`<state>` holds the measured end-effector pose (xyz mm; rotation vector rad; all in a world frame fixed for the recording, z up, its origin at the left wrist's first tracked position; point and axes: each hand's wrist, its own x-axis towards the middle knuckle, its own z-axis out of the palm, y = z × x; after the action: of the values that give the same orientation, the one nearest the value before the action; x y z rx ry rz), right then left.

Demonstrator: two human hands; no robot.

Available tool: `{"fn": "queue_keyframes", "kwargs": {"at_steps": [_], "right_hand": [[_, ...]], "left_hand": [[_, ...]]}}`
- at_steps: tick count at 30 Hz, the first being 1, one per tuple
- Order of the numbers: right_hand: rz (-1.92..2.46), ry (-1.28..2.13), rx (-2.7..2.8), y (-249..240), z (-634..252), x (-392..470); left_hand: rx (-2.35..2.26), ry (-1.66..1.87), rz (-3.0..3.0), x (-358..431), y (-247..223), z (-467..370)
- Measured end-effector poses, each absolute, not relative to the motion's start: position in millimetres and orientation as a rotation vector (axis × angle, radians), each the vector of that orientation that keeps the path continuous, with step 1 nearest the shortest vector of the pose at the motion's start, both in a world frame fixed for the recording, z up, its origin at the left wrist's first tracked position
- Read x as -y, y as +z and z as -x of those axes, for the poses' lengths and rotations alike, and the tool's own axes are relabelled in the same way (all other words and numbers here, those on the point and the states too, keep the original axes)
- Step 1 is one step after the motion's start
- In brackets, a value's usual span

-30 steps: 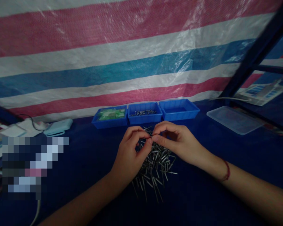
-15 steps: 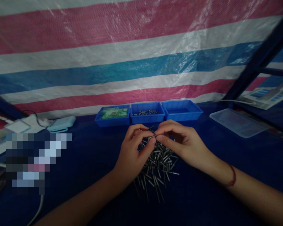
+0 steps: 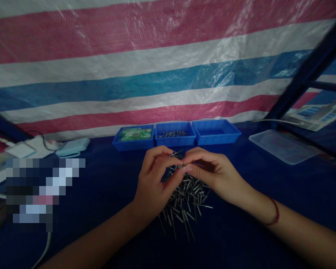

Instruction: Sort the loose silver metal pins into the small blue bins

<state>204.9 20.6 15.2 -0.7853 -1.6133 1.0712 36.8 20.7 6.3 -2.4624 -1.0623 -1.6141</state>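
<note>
A pile of loose metal blind rivets [image 3: 189, 192] lies on the dark blue table, partly covered by my hands. Over its far part, my left hand [image 3: 156, 175] pinches a small rivet [image 3: 181, 165] between thumb and forefinger. My right hand [image 3: 212, 170] meets it from the other side, thumb and fingertips closed on the same small piece. Fingertips hide most of the rivet. Behind the hands, a blue bin [image 3: 175, 140] holds several small metal pieces like those in the pile.
Left of that bin stands a blue bin [image 3: 133, 145] with green-and-clear packets; another blue bin [image 3: 217, 139] is at the right. A clear plastic lid [image 3: 282, 147] lies further right. A light blue case [image 3: 72, 147] and white cables sit at the left. A striped sheet [image 3: 156, 82] hangs behind.
My left hand has shifted slightly left and my right hand slightly down. The fingertips are closer together, covering more of the rivet between them.
</note>
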Motion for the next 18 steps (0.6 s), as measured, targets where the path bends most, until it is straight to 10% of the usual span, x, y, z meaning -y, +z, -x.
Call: {"fn": "queue_keyframes", "kwargs": {"at_steps": [10, 18], "right_hand": [[0.794, 1.180, 1.640, 16.3, -203.8, -20.4], [0.978, 0.569, 1.780, 21.1, -209.5, -36.0]], "left_hand": [[1.097, -1.638, 2.507, -17.6, 9.1, -36.6], [1.272, -1.659, 2.596, -31.0, 0.0, -33.0]]}}
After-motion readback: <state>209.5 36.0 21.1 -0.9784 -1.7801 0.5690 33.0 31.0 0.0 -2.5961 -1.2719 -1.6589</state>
